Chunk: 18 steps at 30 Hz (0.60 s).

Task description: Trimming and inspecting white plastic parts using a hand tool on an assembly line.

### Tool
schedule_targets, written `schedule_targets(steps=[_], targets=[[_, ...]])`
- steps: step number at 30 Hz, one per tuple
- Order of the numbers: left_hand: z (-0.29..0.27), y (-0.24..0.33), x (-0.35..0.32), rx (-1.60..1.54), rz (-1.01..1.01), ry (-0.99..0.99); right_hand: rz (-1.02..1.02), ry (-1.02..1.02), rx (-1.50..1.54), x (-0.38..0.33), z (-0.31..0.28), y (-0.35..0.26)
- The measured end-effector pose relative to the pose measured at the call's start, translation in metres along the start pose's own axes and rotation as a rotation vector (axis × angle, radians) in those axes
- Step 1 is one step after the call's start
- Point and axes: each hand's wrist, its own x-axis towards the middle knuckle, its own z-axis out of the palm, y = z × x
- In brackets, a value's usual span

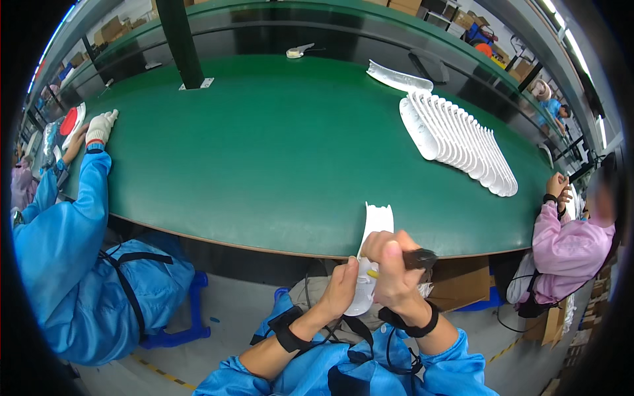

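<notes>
My left hand (341,288) is closed around the side of a white curved plastic piece (378,218), at the front edge of the green table. The piece is long and trough-shaped, its far end pointing over the tabletop and its rounded near end toward my body. Over its middle, my right hand (398,270) is wrapped in a fist around a hand tool with a dark end (421,259). A short yellow part (373,273) shows below that fist, against the white piece. The tool's exact kind and its tip are hidden by my fingers.
Similar white curved pieces (456,142) stand nested in a row at the right of the green table (264,152); another (399,78) lies behind them. A green post (178,46) rises at the back left. Co-workers in blue (59,264) and pink (571,244) sit on either side.
</notes>
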Motion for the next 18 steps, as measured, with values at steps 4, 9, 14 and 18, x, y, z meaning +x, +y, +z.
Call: schedule_targets(steps=[4,9,14,18], targets=[[0.0005,0.0021,-0.0006,0.023,-0.055,-0.004,0.065,-0.003,0.019,-0.0017,0.0012,-0.0044],[0.0011,0.0049,0.0012,0.016,-0.016,-0.019,0.138,0.028,-0.136,-0.0048,-0.0019,-0.004],[0.0006,0.0101,0.0003,0.06,-0.041,-0.038,-0.054,0.077,0.123,-0.0083,-0.0027,-0.0031],[0.0022,0.0102,0.0002,0.137,0.015,-0.004,0.129,0.045,-0.1,-0.0095,-0.0017,-0.0024]])
